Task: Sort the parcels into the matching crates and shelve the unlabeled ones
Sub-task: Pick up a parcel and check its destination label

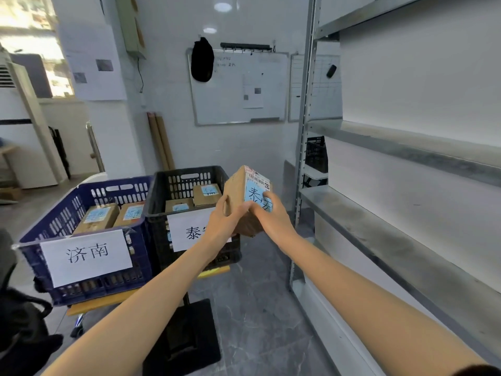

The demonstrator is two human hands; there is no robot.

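Observation:
Both hands hold a small cardboard parcel (238,191) with a blue handwritten label, raised just right of the black crate (162,194). My left hand (225,221) grips its left and lower side. My right hand (268,215) covers the lower part of the label. The black crate bears a white paper sign partly hidden by my left arm and holds two labelled parcels (207,194). Left of it stands a blue crate (81,202) with a white sign and two blue-labelled parcels (99,217).
A metal shelf rack (406,240) with bare shelves fills the right side. Both crates rest on a low table (92,305) with a black base. A whiteboard (238,88) hangs on the back wall. A black chair (19,308) sits at the lower left.

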